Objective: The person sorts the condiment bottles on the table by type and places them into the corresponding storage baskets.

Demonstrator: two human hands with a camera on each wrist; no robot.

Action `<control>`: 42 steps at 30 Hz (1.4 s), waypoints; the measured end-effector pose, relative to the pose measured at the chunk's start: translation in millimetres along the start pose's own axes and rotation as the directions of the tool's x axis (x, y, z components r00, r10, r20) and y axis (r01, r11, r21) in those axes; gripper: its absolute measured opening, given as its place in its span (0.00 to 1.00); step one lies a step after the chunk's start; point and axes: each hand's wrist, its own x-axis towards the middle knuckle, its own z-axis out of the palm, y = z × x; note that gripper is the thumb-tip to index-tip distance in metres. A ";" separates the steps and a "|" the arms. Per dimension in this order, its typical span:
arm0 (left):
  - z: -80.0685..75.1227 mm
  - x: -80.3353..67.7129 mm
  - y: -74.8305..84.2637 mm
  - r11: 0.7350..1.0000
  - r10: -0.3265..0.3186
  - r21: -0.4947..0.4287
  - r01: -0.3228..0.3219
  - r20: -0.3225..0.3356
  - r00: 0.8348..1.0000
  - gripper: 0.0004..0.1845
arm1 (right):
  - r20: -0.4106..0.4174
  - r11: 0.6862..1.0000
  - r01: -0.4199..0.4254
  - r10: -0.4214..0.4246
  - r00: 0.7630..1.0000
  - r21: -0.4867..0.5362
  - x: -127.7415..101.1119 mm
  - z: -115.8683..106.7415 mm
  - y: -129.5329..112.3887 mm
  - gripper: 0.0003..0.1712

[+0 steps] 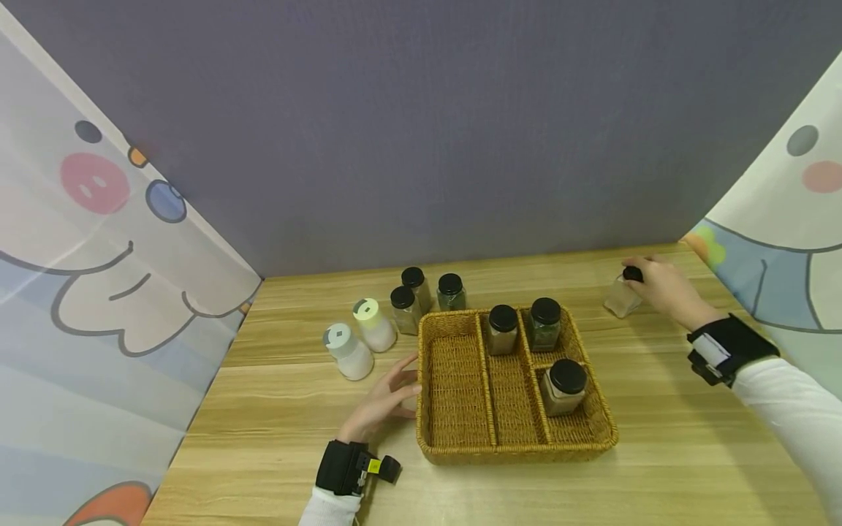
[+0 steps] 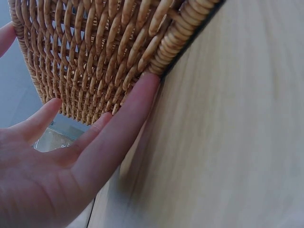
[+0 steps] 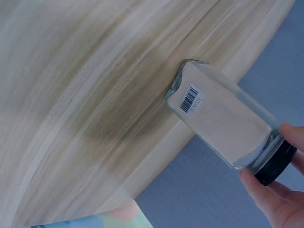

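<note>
The right hand (image 1: 661,288) is out at about two o'clock from the wicker basket (image 1: 454,380), fingertips (image 3: 289,135) pinching the black cap of a clear glass jar (image 1: 621,298). The jar is tilting, its base touching the wooden table (image 1: 691,438) near the far edge, a barcode label (image 3: 191,99) showing on its underside in the right wrist view. Over at nine o'clock the left hand (image 1: 388,398) is lying open, straight fingers (image 2: 126,118) pressing the basket's outer wall, steadying it.

Inside the basket three black-capped jars are sitting: two at the far end (image 1: 503,329) (image 1: 546,324) and one in the near right compartment (image 1: 564,386). The left compartment is showing bare weave. Outside, at eleven o'clock, three more dark-capped jars (image 1: 421,292) and two white bottles (image 1: 358,340) are waiting.

By my reading this is the pick-up step: the jar is gripped but hardly clear of the table. The next move calls for a clean lift, then a carry toward eight o'clock over the basket rim, setting it upright in a free compartment.
</note>
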 end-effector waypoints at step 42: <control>-0.2 -0.5 -0.8 1.000 -0.003 -0.004 0.003 -0.001 1.000 0.38 | -0.185 0.928 0.371 -0.367 0.911 -0.015 -34.9 -46.4 -56.2 0.22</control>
